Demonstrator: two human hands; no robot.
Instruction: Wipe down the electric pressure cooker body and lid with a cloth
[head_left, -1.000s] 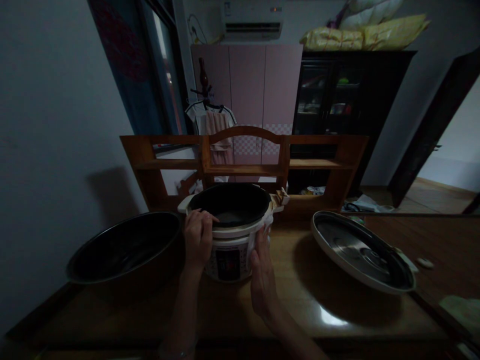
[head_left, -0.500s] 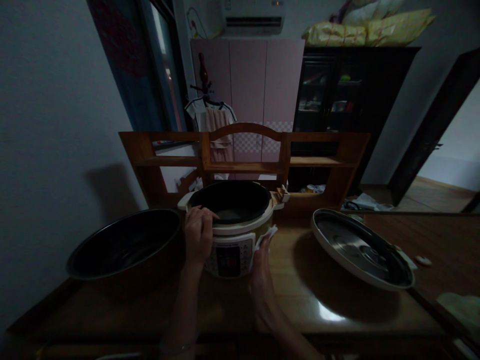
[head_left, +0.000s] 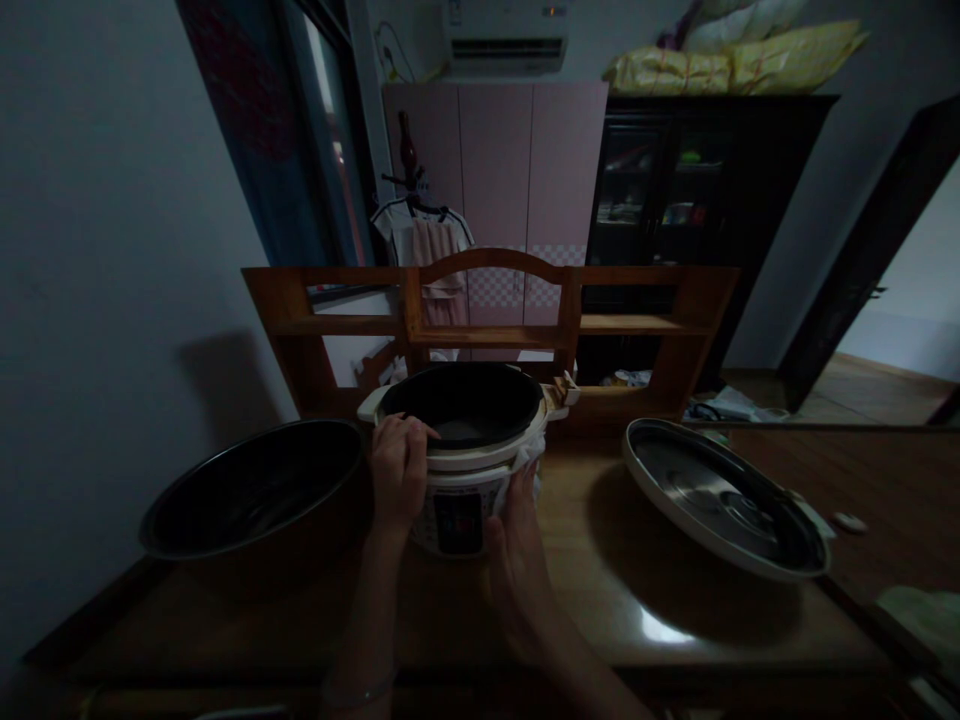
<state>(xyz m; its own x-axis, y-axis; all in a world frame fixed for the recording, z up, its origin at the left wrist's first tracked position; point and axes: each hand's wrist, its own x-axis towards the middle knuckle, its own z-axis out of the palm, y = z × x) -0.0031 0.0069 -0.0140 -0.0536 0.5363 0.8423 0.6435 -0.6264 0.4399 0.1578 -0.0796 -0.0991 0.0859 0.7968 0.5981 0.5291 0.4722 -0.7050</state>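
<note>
A white electric cooker (head_left: 466, 461) stands on the wooden desk, its top uncovered and its dark inside showing. The control panel (head_left: 458, 523) faces me. My left hand (head_left: 398, 465) is closed over the cooker's front left rim, fingertips at the inner edge. Against the cooker's right front side, my right hand (head_left: 519, 560) presses a thin white cloth (head_left: 530, 456), partly hidden by the fingers. To the left sits a dark round inner pot (head_left: 251, 490). The cooker's lid (head_left: 724, 500) lies on the right with its metal inner face up.
A wooden shelf rack (head_left: 491, 333) rises along the back of the desk (head_left: 592, 600). The wall (head_left: 97, 300) is close on the left. Farther right lie a brown surface (head_left: 795, 460) and a small white object (head_left: 849, 523).
My right hand has moved slightly left and up with the cloth, nearer the cooker's front under the rim. My left hand keeps its place on the rim.
</note>
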